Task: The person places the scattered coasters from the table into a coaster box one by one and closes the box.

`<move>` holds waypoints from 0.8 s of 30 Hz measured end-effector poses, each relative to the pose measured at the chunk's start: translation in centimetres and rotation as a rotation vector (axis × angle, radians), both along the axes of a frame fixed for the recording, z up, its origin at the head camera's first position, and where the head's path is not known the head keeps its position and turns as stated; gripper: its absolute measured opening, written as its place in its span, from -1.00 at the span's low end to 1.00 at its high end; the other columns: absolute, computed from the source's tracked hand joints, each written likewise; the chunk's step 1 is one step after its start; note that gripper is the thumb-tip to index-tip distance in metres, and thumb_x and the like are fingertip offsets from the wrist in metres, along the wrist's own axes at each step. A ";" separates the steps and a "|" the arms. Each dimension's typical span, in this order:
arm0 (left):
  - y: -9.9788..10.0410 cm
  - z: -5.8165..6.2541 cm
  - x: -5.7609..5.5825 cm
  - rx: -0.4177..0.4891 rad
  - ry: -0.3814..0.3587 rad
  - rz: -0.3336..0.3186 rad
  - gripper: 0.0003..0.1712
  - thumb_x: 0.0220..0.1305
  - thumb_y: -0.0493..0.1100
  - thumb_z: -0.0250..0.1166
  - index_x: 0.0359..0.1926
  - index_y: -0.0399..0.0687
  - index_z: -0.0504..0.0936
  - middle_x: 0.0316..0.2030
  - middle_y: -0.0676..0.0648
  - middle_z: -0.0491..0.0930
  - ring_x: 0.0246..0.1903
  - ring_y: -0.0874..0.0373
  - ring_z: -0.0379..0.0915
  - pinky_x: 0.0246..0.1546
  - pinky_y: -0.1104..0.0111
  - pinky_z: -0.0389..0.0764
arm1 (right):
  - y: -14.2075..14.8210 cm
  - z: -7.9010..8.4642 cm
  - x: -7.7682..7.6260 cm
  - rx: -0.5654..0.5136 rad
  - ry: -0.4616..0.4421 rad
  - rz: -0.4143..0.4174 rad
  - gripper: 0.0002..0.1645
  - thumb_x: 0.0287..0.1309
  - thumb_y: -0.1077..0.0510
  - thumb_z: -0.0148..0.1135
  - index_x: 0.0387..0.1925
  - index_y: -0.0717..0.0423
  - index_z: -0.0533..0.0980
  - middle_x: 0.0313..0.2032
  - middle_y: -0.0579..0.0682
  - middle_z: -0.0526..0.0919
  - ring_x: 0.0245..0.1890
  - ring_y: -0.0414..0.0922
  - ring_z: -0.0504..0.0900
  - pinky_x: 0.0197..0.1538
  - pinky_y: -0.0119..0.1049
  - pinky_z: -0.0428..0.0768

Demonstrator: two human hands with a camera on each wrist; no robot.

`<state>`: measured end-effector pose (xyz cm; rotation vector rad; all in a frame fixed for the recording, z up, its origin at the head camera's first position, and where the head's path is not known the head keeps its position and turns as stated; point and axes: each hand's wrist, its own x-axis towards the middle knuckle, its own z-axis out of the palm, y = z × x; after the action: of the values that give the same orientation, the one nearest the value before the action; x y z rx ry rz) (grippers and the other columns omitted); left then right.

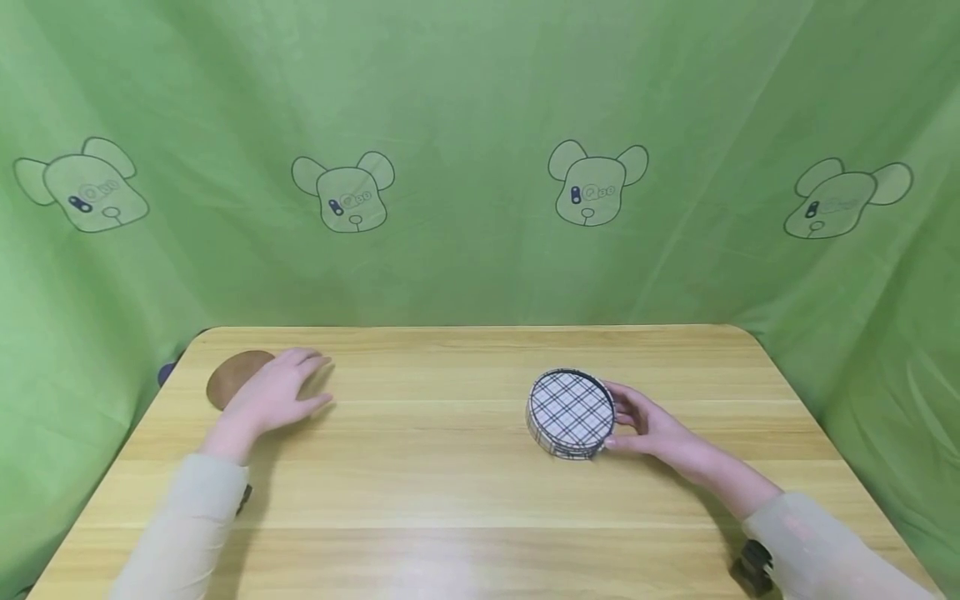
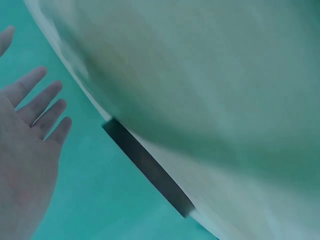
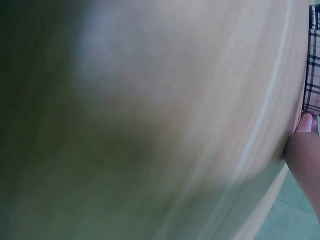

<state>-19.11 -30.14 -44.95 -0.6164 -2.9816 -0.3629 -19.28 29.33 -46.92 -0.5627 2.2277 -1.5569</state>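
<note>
A round box (image 1: 572,411) with a black-and-white plaid pattern stands on the wooden table, right of the middle. My right hand (image 1: 651,427) grips its right side, thumb at the front and fingers curled at the back. In the right wrist view, only the thumb (image 3: 306,123) shows by the box's lower edge. At the far left of the table lies a brown round thing (image 1: 238,377), partly hidden behind my left hand (image 1: 276,397). This hand hovers with fingers spread, holding nothing. The left wrist view shows a dark slab (image 2: 147,167) edge-on, apart from the fingers.
The light wooden table (image 1: 420,467) has rounded far corners. Green cloth (image 1: 472,267) with printed bear heads hangs behind it and at both sides. Something purple (image 1: 166,372) shows just beyond the table's left edge. Both wrists carry small black devices.
</note>
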 end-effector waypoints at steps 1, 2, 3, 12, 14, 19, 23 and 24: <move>-0.2 0.0 0.1 -0.004 0.005 0.000 -0.26 0.40 0.07 0.37 0.40 -0.35 0.51 0.33 -0.45 0.51 0.36 -0.41 0.41 0.44 -0.24 0.45 | 0.0 0.0 0.0 0.001 0.000 -0.001 0.12 0.23 0.34 0.43 0.61 0.45 -0.03 0.51 0.57 0.16 0.16 -0.56 0.51 0.26 -0.72 0.41; -0.5 0.0 0.1 -0.008 0.008 0.002 -0.26 0.40 0.07 0.37 0.40 -0.35 0.52 0.33 -0.45 0.52 0.36 -0.41 0.41 0.45 -0.24 0.45 | 0.0 0.0 0.0 0.000 -0.001 -0.001 0.11 0.23 0.34 0.43 0.61 0.45 -0.03 0.52 0.57 0.16 0.16 -0.56 0.51 0.26 -0.73 0.41; -0.7 0.0 0.2 -0.013 0.011 0.004 -0.26 0.40 0.07 0.36 0.40 -0.35 0.52 0.33 -0.45 0.52 0.37 -0.41 0.41 0.45 -0.24 0.44 | 0.0 0.0 0.0 -0.001 -0.001 -0.002 0.12 0.23 0.34 0.43 0.61 0.45 -0.03 0.52 0.57 0.16 0.16 -0.56 0.51 0.26 -0.73 0.41; -2.5 0.1 0.9 -0.015 0.029 0.038 -0.24 0.38 0.09 0.39 0.39 -0.35 0.52 0.34 -0.47 0.50 0.36 -0.46 0.38 0.42 -0.30 0.43 | 0.0 0.1 0.1 -0.021 -0.010 0.014 0.10 0.25 0.35 0.41 0.62 0.45 -0.03 0.52 0.57 0.14 0.18 -0.54 0.52 0.27 -0.70 0.44; -2.9 0.1 1.0 -0.018 0.034 0.049 -0.24 0.38 0.09 0.40 0.39 -0.34 0.52 0.35 -0.47 0.49 0.37 -0.46 0.37 0.42 -0.30 0.43 | 0.1 0.2 0.1 -0.025 -0.015 0.020 0.10 0.25 0.35 0.41 0.62 0.44 -0.04 0.53 0.57 0.13 0.19 -0.54 0.51 0.28 -0.70 0.45; -3.8 0.0 1.3 -0.022 0.080 0.044 -0.24 0.32 0.06 0.44 0.36 -0.34 0.54 0.33 -0.48 0.50 0.34 -0.48 0.38 0.38 -0.32 0.45 | 0.0 0.3 0.2 -0.022 -0.015 0.021 0.11 0.25 0.34 0.42 0.62 0.43 -0.04 0.53 0.56 0.13 0.19 -0.53 0.51 0.28 -0.70 0.45; -4.6 -0.2 1.4 -0.022 0.108 0.049 -0.21 0.24 0.06 0.49 0.34 -0.34 0.55 0.31 -0.48 0.51 0.33 -0.47 0.38 0.35 -0.33 0.45 | 0.1 0.2 0.1 -0.019 -0.010 0.015 0.11 0.24 0.35 0.42 0.62 0.43 -0.03 0.53 0.56 0.14 0.19 -0.53 0.51 0.27 -0.70 0.44; -4.8 -0.3 1.5 -0.021 0.110 0.053 -0.21 0.22 0.06 0.50 0.34 -0.34 0.56 0.31 -0.47 0.51 0.33 -0.47 0.38 0.35 -0.34 0.44 | 0.1 0.1 0.1 -0.020 -0.009 0.015 0.11 0.24 0.35 0.42 0.62 0.43 -0.03 0.53 0.56 0.14 0.19 -0.53 0.51 0.28 -0.70 0.44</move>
<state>-17.65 -34.98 -45.23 -0.5398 -2.8937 -0.2852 -19.17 29.39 -46.81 -0.5757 2.1990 -1.5727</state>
